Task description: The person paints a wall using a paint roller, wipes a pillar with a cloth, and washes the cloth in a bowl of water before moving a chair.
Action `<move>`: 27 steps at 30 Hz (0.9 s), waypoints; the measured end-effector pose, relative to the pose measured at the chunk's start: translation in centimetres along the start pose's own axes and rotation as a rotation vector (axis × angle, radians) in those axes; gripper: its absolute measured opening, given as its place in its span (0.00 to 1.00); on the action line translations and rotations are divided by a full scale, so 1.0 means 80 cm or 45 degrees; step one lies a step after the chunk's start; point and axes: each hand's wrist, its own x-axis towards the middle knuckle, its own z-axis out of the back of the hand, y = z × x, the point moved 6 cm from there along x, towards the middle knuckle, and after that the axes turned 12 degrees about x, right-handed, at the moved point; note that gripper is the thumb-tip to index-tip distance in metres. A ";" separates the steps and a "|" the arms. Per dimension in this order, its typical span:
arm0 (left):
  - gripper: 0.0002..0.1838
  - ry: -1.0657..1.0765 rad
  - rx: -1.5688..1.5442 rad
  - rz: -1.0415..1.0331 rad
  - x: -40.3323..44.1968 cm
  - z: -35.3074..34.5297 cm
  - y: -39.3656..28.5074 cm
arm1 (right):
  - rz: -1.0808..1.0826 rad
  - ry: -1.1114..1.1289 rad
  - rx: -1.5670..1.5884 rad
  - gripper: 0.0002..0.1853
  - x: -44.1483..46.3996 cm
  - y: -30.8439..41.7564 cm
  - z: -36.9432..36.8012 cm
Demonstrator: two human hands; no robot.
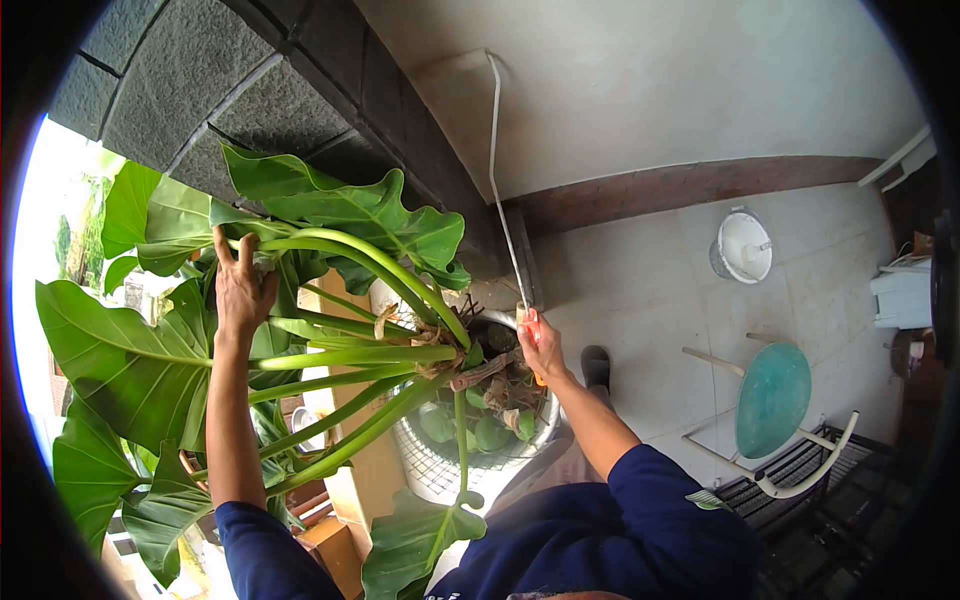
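A large potted plant (440, 355) with thick green stalks and broad lobed leaves fills the left and middle. My left hand (245, 290) reaches up to one of its upper leaves (180, 215), fingers over the leaf near its stalk. A small greyish patch shows beside the thumb; what it is I cannot make out. Near the plant's base, over the pot's rim (548, 425), my right hand (541, 348) is closed around an orange-red-handled tool (529, 322). Its working end is too small to identify. Cut stubs and dry brown bits surround the woody stem (485, 372).
A dark stone wall (300, 80) stands behind the plant, with a thin white pipe (496, 150) beside it. On the tiled floor are a white bucket (745, 247) and a chair with a green seat (773, 400). A black rack (830, 480) stands at lower right.
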 end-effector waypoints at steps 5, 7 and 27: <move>0.31 0.001 -0.008 0.000 0.000 0.000 -0.002 | -0.054 -0.037 -0.078 0.21 -0.034 -0.038 0.003; 0.31 -0.010 -0.005 -0.008 0.000 0.000 0.001 | -0.030 -0.080 -0.057 0.20 -0.045 -0.042 0.000; 0.33 -0.064 0.044 -0.033 -0.001 -0.005 0.003 | -0.052 -0.064 0.024 0.23 -0.038 -0.019 -0.013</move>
